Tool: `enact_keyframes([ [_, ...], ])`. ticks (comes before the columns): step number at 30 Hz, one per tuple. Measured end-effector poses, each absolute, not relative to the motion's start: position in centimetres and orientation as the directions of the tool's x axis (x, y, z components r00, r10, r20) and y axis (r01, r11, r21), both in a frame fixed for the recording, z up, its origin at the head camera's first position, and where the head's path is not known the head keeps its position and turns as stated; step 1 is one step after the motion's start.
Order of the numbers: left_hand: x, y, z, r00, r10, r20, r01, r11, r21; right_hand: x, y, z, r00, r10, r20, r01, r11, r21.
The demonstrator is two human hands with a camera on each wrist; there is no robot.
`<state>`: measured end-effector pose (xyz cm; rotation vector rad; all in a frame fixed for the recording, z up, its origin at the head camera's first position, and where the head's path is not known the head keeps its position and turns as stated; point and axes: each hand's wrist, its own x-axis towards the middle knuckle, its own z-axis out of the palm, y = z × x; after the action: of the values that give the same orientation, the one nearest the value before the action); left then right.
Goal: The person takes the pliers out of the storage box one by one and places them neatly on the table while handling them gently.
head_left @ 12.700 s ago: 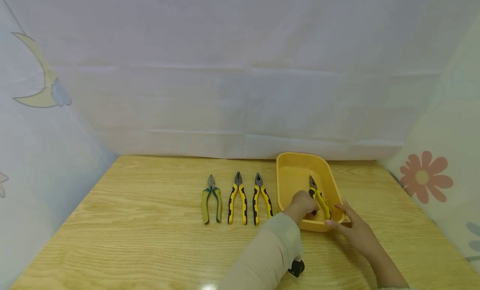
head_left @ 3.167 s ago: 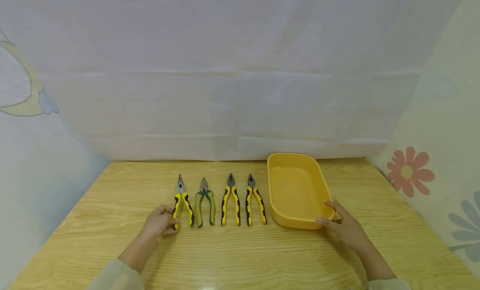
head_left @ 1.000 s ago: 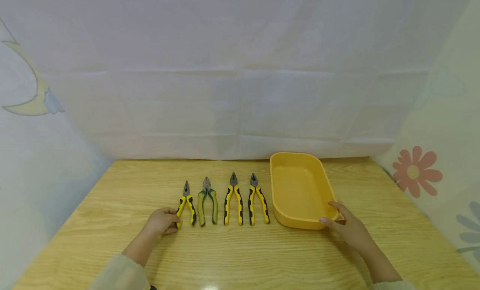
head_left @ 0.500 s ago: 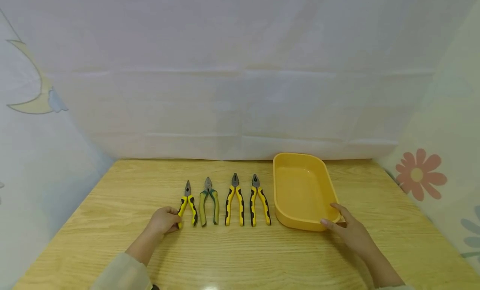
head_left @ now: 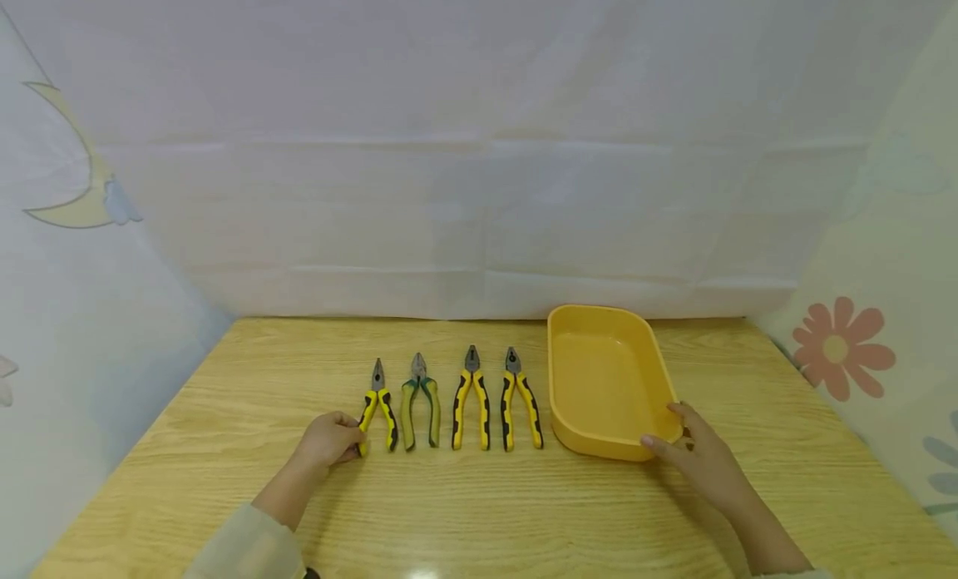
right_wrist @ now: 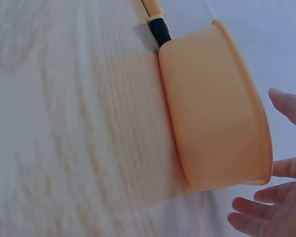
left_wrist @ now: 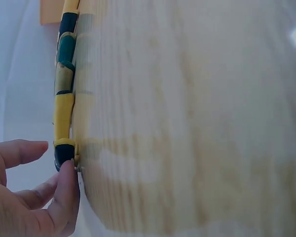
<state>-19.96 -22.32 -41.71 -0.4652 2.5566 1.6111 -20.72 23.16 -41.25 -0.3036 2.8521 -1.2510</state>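
Long-nose pliers (head_left: 377, 404) with yellow and black handles lie on the table, leftmost in a row, tips pointing away. My left hand (head_left: 328, 439) touches their left handle; in the left wrist view one fingertip (left_wrist: 68, 170) is at the handle's end, while another finger stands slightly off it. Beside them lie green-handled pliers (head_left: 408, 413) and two yellow-and-black combination pliers, one in the middle (head_left: 485, 413) and one further right (head_left: 508, 413). My right hand (head_left: 703, 462) spreads around the near right corner of a yellow plastic box (head_left: 599, 447), thumb and fingertips at its rim.
The wooden table (head_left: 464, 512) ends at a pale cloth backdrop (head_left: 479, 230) close behind the box. Patterned side walls stand left and right, one with a red flower (head_left: 834, 348). The box stands just right of the row of pliers.
The long-nose pliers lay in the box at first, with my left hand reaching in; now they lie left of the row. Since 3.2 s ago they have shifted slightly toward me. My right hand stays.
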Motion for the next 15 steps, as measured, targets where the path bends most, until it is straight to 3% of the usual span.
enact_keyframes([
  [8, -20.0, -21.6, -40.5, -0.97, -0.212, -0.115, -0.232, 0.688, 0.687, -20.7, 22.5, -40.5, -0.968, -0.178, 0.177, -0.251, 0.679, -0.69],
  [15, -19.2, -19.5, -39.0, -0.985, -0.169, 0.036, -0.114, 0.795, 0.595, -20.0, 21.2, -39.7, -0.957, -0.206, 0.204, -0.29, 0.707, -0.646],
])
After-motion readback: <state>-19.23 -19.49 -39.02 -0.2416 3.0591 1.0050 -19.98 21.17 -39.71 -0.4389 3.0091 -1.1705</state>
